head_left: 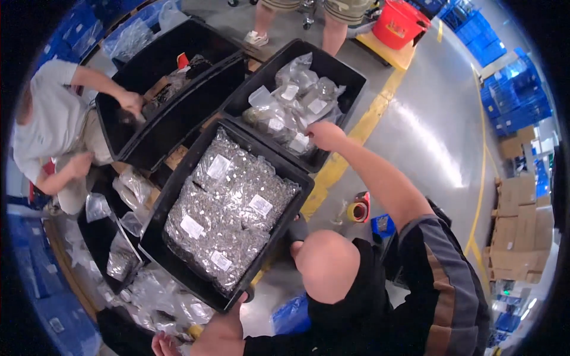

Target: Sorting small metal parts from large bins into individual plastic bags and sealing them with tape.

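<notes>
My right hand [325, 136] reaches over the near side of a black bin [355, 80] at the upper middle. Its fingers are closed on the edge of a clear plastic bag [298, 142] with a white label. More labelled clear bags lie around it in that bin. My left hand [165, 344] is low at the left, beside my bare left knee [217, 341]. Its fingers show only in part, look loosely apart, and hold nothing visible. Between my hands stands a second black bin [300, 196], filled with clear bags of small shiny pieces [237, 184] bearing white labels.
At the left, a co-worker [53, 124] reaches into a large black bin [208, 41]. Loose plastic bags [160, 296] cover the floor at lower left. A tape roll [358, 212] lies right of the bins. Beyond are a red bucket [399, 26], a person's legs and stacked cartons [515, 225].
</notes>
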The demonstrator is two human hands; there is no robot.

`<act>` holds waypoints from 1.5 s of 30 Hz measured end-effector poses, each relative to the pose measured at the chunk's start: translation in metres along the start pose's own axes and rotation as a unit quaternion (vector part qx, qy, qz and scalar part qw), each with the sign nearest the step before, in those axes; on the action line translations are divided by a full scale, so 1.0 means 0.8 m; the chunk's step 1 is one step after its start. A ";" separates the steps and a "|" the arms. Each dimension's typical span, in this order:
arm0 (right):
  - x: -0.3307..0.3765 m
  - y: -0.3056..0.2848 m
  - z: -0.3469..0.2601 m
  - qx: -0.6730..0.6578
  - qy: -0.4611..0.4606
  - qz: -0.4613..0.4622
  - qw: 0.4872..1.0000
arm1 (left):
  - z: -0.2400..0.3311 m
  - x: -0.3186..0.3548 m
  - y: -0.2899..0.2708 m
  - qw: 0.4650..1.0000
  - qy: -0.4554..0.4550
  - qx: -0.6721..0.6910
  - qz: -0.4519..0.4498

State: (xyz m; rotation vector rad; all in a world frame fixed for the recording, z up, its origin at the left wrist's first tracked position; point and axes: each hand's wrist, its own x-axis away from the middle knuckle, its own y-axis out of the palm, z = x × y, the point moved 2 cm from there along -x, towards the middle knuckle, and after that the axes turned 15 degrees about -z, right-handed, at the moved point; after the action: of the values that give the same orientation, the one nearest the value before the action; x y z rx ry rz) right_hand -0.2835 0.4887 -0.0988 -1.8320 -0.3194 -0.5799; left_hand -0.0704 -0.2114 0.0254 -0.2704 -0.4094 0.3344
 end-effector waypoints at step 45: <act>-0.076 0.007 -0.055 -0.177 -0.037 0.290 0.940 | 0.114 0.011 0.169 0.862 0.122 -0.337 -0.358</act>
State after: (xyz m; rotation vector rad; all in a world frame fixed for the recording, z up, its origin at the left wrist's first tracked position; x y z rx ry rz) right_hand -0.3421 0.4496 -0.1248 -2.1670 0.2987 -0.1573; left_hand -0.1373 -0.0675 0.0657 -0.8084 -0.3360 -0.5959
